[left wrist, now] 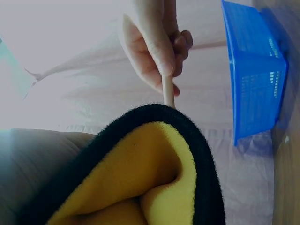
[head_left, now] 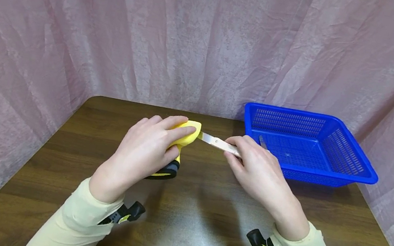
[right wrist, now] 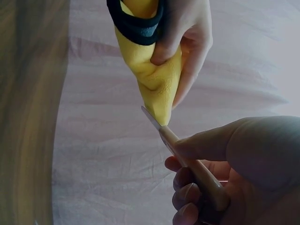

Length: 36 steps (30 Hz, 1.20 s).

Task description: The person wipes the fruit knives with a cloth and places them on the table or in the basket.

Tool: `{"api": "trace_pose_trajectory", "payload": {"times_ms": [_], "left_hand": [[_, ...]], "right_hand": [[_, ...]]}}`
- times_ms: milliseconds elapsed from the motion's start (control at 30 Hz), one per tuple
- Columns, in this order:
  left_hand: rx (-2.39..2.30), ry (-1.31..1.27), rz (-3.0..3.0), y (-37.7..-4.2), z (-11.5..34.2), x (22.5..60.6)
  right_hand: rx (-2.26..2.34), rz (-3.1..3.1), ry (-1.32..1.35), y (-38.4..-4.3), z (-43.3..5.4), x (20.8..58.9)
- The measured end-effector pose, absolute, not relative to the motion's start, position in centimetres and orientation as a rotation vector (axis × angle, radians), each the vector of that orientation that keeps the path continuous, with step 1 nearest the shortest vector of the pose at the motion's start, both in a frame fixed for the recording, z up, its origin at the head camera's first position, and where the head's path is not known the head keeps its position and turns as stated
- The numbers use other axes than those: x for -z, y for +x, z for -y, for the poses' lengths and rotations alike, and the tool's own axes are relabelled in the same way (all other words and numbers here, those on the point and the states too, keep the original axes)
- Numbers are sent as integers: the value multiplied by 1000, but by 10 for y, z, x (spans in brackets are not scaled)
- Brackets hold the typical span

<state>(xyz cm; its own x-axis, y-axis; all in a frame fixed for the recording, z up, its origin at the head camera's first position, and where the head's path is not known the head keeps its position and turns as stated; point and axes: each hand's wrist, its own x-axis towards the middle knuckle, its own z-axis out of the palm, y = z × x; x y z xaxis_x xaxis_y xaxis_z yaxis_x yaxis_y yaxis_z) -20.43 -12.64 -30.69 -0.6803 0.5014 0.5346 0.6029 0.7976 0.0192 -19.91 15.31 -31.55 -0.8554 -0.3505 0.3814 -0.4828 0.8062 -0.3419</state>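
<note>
My left hand (head_left: 149, 143) grips a bunched yellow cloth (head_left: 190, 135), with a black-edged part hanging below the fingers. In the left wrist view, the cloth (left wrist: 140, 168) fills the foreground and hides that hand. My right hand (head_left: 256, 170) holds a small knife (head_left: 225, 145) by its light-coloured handle. Its metal blade points left and meets the cloth's end in the head view. The right wrist view has the knife (right wrist: 199, 176) held between thumb and curled fingers, its blade tip showing beside the cloth (right wrist: 159, 89). Whether the cloth wraps the blade is hard to see.
A blue plastic basket (head_left: 359, 170) stands at the back right of the wooden table (head_left: 196, 229), just beyond my right hand. A thin metal piece (head_left: 263, 142) lies in it, partly hidden by that hand. Pink curtains (head_left: 179, 39) hang behind the table and at its sides.
</note>
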Motion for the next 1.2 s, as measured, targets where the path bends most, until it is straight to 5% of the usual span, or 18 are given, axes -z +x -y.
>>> {"api": "trace_pose_trajectory", "payload": {"times_ms": [1200], "left_hand": [[175,-929,2392,-196,107,318]], "right_hand": [[-632,2714,660,-198,-153,317]]}}
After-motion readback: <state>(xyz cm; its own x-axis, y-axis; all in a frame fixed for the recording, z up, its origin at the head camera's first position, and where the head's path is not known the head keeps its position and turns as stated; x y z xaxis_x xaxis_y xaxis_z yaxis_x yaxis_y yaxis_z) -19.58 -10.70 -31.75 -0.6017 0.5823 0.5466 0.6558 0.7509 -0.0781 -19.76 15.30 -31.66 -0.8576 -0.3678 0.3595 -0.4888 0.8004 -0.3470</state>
